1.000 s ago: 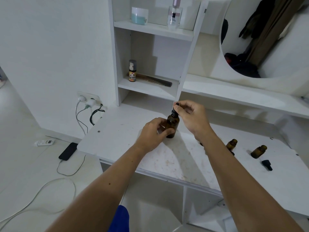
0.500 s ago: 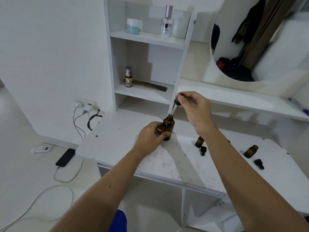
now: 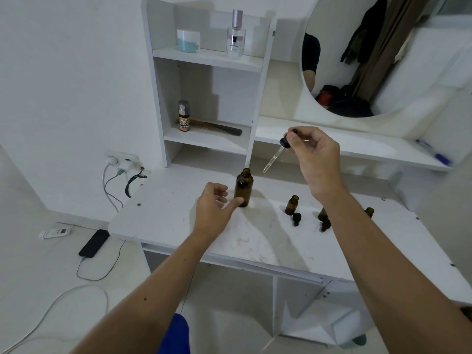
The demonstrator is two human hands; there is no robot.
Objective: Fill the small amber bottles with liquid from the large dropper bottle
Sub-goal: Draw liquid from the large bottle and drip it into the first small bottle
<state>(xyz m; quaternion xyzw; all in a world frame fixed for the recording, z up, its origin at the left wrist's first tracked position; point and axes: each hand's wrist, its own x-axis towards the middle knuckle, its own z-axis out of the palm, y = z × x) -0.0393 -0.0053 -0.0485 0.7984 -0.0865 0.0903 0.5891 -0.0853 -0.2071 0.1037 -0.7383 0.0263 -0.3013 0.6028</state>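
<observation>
The large amber bottle (image 3: 244, 187) stands uncapped and upright on the white desk (image 3: 255, 241). My left hand (image 3: 214, 210) is just left of it, fingers loosely curled, thumb tip touching its base. My right hand (image 3: 313, 155) pinches the black bulb of the glass dropper (image 3: 277, 154), held in the air to the right of and above the bottle's mouth, tip slanting down-left. A small amber bottle (image 3: 292, 205) stands open with its black cap (image 3: 296, 218) in front. Two more small bottles (image 3: 322, 213) (image 3: 369, 212) are partly hidden behind my right forearm.
A shelf unit (image 3: 212, 98) rises behind the desk with a comb, a small spray can, a jar and a perfume bottle. A round mirror (image 3: 383, 54) hangs at the right. On the floor lie a phone (image 3: 94, 243), cables and a remote.
My right hand has drawn the dropper fully out of the large bottle and moved it up and right. My left hand has let go of the bottle and opened.
</observation>
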